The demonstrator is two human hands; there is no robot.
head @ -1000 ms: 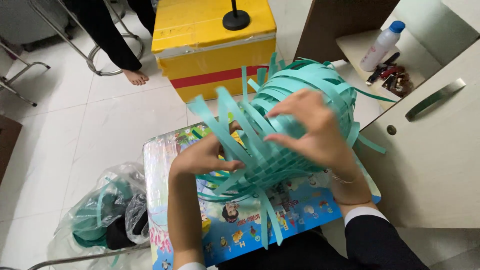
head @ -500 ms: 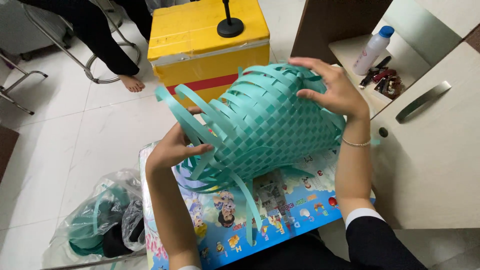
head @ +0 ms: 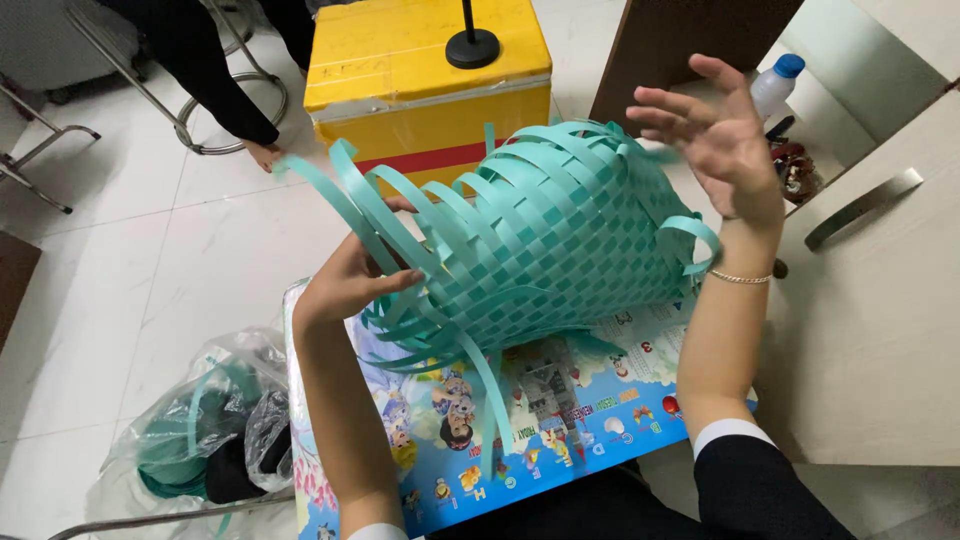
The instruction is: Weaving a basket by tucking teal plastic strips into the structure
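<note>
A half-woven basket of teal plastic strips (head: 540, 240) lies on its side above a colourful picture board (head: 520, 430) on my lap. My left hand (head: 345, 280) grips the loose strip ends at the basket's left side. My right hand (head: 715, 135) is lifted off the basket's far right edge, fingers spread, holding nothing. Loose strips (head: 340, 185) fan out up and to the left.
A yellow box with a red stripe (head: 420, 80) stands behind the basket, a black stand base (head: 472, 45) on it. A clear bag of teal strips (head: 205, 420) lies on the floor at left. A white cabinet (head: 880, 280) is at right, with a bottle (head: 775, 85). Another person's leg and foot (head: 255, 150) are at upper left.
The basket has been turned so its woven side faces me. My right hand has let go of the rim and lifted away with open fingers. My left hand keeps its hold.
</note>
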